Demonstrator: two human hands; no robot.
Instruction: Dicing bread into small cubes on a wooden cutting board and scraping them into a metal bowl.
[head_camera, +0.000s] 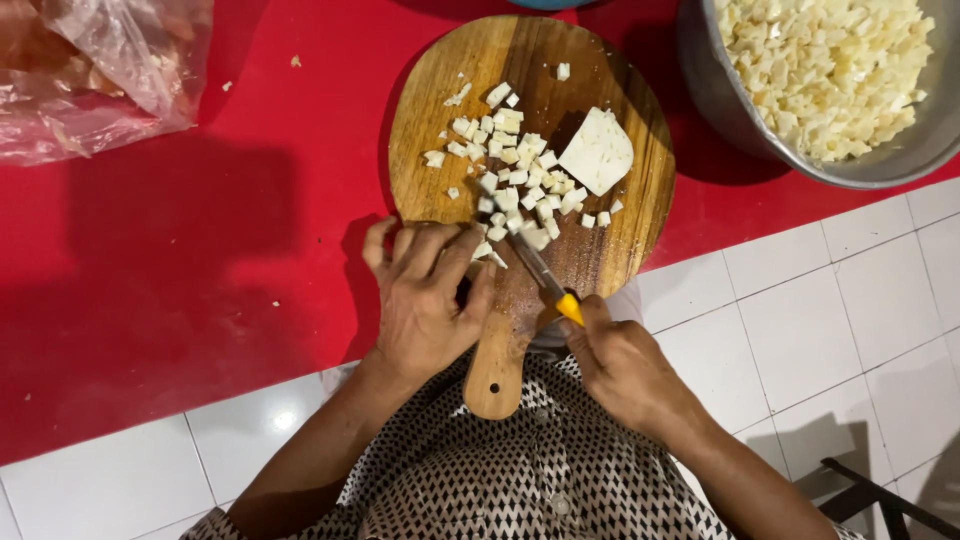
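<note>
A round wooden cutting board (610, 250) with a short handle lies on a red mat. Several small white cubes (515, 175) are scattered over its middle, and a larger white slab (597, 150) rests to their right. My right hand (625, 365) grips a knife with a yellow handle (548, 280), its blade pointing up-left toward the cubes. My left hand (425, 300) lies on the board's lower left edge, fingers curled over a few white pieces beside the blade tip.
A metal bowl (720, 95) full of white cubes stands at the top right. A crumpled clear plastic bag (90, 70) lies at the top left. The red mat (180, 250) covers white floor tiles (830, 320). A dark frame (880, 500) shows at the bottom right.
</note>
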